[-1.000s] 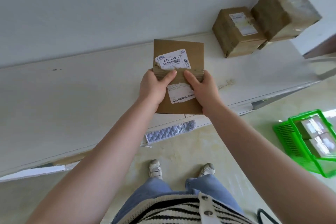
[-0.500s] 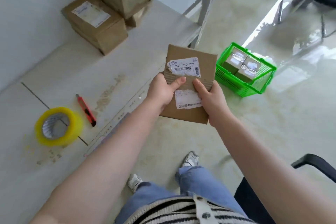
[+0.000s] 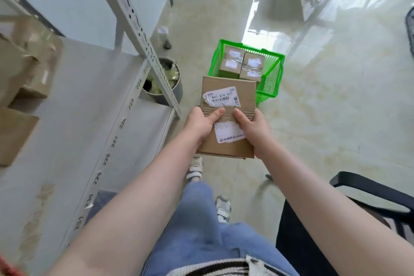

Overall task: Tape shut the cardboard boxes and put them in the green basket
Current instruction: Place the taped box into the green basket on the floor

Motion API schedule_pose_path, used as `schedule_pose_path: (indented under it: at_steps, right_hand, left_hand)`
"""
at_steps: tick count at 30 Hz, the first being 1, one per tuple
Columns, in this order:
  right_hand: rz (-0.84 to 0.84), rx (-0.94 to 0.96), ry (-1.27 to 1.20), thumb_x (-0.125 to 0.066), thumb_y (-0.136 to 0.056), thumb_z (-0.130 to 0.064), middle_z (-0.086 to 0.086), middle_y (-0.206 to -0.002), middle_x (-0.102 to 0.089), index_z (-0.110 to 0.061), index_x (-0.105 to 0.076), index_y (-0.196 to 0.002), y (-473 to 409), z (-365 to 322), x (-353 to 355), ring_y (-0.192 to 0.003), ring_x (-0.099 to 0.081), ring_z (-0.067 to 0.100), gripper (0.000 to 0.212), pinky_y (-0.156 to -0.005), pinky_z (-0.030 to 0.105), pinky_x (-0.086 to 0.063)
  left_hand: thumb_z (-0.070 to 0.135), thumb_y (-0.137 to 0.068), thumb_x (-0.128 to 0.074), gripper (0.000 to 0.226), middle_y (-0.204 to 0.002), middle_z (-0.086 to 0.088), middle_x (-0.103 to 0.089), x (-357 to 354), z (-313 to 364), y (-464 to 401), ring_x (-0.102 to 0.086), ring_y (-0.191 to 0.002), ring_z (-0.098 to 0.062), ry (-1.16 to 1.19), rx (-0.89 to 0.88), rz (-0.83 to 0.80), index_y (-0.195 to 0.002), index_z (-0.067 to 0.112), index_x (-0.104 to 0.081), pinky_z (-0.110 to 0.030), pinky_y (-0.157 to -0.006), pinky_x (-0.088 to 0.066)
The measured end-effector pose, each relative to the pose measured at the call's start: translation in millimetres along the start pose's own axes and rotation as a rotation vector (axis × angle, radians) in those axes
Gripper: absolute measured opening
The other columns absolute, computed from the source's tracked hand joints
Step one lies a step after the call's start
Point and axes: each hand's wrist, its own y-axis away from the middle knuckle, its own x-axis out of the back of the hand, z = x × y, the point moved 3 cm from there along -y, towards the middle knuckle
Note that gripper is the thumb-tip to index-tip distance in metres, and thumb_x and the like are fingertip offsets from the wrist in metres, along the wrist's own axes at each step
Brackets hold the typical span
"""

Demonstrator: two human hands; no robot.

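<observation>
Since half a second ago I've turned from the shelf (image 3: 74, 119); tape roll and cutter gone from view, basket now straight ahead. Left hand (image 3: 199, 122) and right hand (image 3: 252, 126) both grip the cardboard box (image 3: 228, 98), thumbs on top, over the floor. Beyond it, green basket (image 3: 271, 76) holding two taped boxes (image 3: 243, 65).

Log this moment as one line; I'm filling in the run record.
phase: carrying to basket | left hand: grips cardboard box | right hand: grips same box | green basket: on floor, two boxes inside
</observation>
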Motion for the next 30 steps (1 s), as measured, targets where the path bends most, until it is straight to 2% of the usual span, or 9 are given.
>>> schedule_pose_path:
  at_steps: [4,7,8,10,14,19,24,28,30]
  right_hand:
    - [0.033,-0.041,-0.010,-0.068,-0.091,-0.028,0.005,-0.109,-0.070,-0.014,-0.061,-0.115,-66,-21,7,-0.094,-0.067,0.018,0.029,-0.086,0.034,-0.054]
    - [0.063,-0.069,-0.021,-0.068,-0.091,-0.027,0.007,-0.112,-0.070,-0.012,-0.060,-0.121,-121,-41,6,-0.102,-0.067,0.024,0.034,-0.094,0.045,-0.052]
    - [0.077,-0.078,-0.020,-0.068,-0.091,-0.027,0.007,-0.113,-0.069,-0.012,-0.060,-0.121,-140,-48,5,-0.103,-0.066,0.024,0.035,-0.095,0.046,-0.052]
    - [0.104,-0.100,-0.013,-0.069,-0.090,-0.028,0.007,-0.114,-0.069,-0.011,-0.060,-0.120,-174,-63,3,-0.105,-0.065,0.024,0.035,-0.097,0.045,-0.050]
    - [0.160,-0.134,-0.022,-0.069,-0.090,-0.029,0.006,-0.114,-0.068,-0.015,-0.059,-0.117,-237,-92,5,-0.105,-0.065,0.023,0.033,-0.097,0.045,-0.050]
    - [0.175,-0.178,-0.045,-0.069,-0.090,-0.030,0.006,-0.114,-0.069,-0.011,-0.060,-0.121,-309,-108,8,-0.105,-0.065,0.024,0.038,-0.099,0.046,-0.049]
    - [0.129,-0.211,-0.020,-0.069,-0.090,-0.030,0.004,-0.113,-0.069,-0.013,-0.060,-0.122,-385,-104,5,-0.106,-0.065,0.023,0.038,-0.099,0.044,-0.049]
    - [0.082,-0.209,0.065,-0.070,-0.088,-0.033,0.000,-0.114,-0.068,-0.016,-0.058,-0.125,-454,-91,1,-0.105,-0.064,0.020,0.042,-0.096,0.038,-0.049]
    - [0.081,-0.182,0.114,-0.070,-0.088,-0.033,-0.006,-0.106,-0.067,-0.017,-0.057,-0.124,-490,-83,-2,-0.101,-0.063,0.016,0.042,-0.087,0.030,-0.047]
  left_hand:
    - [0.042,-0.084,-0.073,0.050,-0.111,-0.010,-0.070,-22,34,-66,-0.067,-0.098,-0.027,-0.027,0.030,-0.065,-0.117,0.008,-0.062,-0.043,-0.091,-0.054]
    - [0.043,-0.085,-0.072,0.049,-0.110,-0.007,-0.070,-33,62,-122,-0.067,-0.094,-0.023,-0.067,0.023,-0.122,-0.118,0.008,-0.062,-0.033,-0.079,-0.054]
    - [0.043,-0.085,-0.072,0.049,-0.111,-0.007,-0.070,-36,72,-140,-0.067,-0.096,-0.023,-0.074,0.029,-0.136,-0.119,0.009,-0.062,-0.033,-0.081,-0.054]
    - [0.040,-0.086,-0.072,0.047,-0.114,-0.009,-0.069,-40,93,-175,-0.066,-0.101,-0.025,-0.071,0.044,-0.167,-0.120,0.009,-0.062,-0.037,-0.091,-0.053]
    - [0.036,-0.088,-0.070,0.045,-0.116,-0.005,-0.069,-54,135,-237,-0.065,-0.097,-0.019,-0.078,0.024,-0.209,-0.123,0.010,-0.061,-0.028,-0.082,-0.049]
    - [0.036,-0.085,-0.074,0.058,-0.125,-0.006,-0.063,-75,163,-308,-0.062,-0.111,-0.024,-0.104,0.074,-0.207,-0.131,0.009,-0.050,-0.041,-0.101,-0.048]
    - [0.039,-0.082,-0.076,0.074,-0.124,-0.002,-0.058,-90,173,-375,-0.057,-0.107,-0.020,-0.133,0.138,-0.136,-0.138,0.011,-0.036,-0.033,-0.097,-0.045]
    - [0.031,-0.082,-0.078,0.066,-0.125,-0.005,-0.062,-110,167,-434,-0.060,-0.107,-0.019,-0.068,0.185,-0.105,-0.134,0.011,-0.043,-0.034,-0.099,-0.047]
    - [0.026,-0.083,-0.078,0.059,-0.124,-0.006,-0.064,-121,162,-466,-0.062,-0.110,-0.021,-0.033,0.198,-0.086,-0.131,0.011,-0.049,-0.037,-0.101,-0.047]
